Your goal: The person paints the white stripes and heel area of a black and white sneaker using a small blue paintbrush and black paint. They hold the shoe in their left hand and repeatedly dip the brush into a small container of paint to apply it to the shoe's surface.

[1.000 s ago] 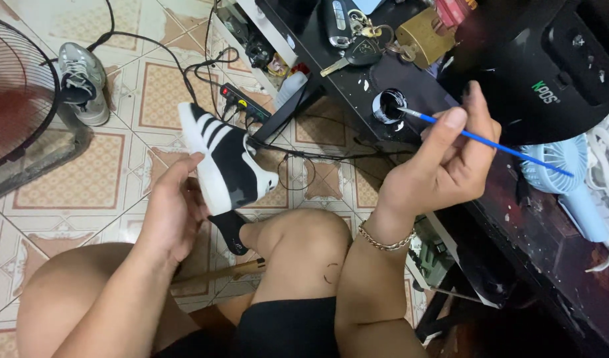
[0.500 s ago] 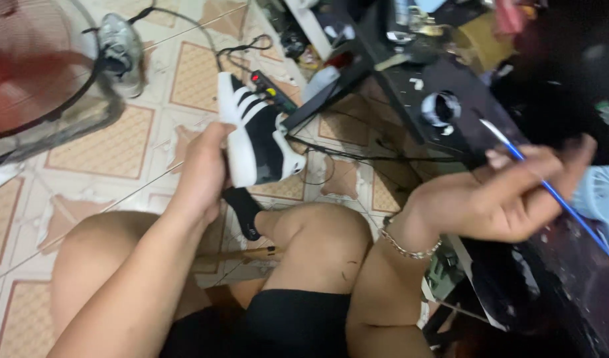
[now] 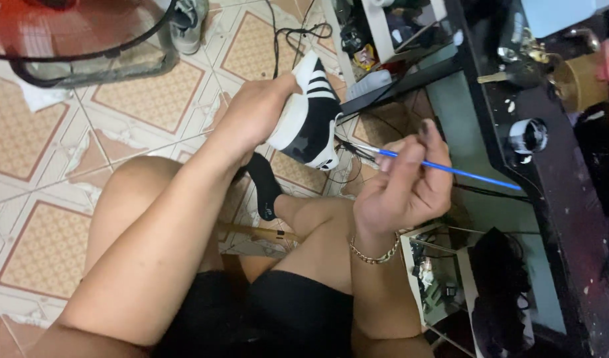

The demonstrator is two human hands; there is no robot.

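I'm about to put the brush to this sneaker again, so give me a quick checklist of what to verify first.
1. Left hand grips the black and white sneaker firmly: ok.
2. Right hand holds the blue paintbrush between its fingers: ok.
3. Brush tip loaded with paint: cannot tell, the tip is too small to see.
4. Brush tip near the sneaker: ok, it points toward the sole side.
5. Small paint pot open on the black desk, within reach: ok.
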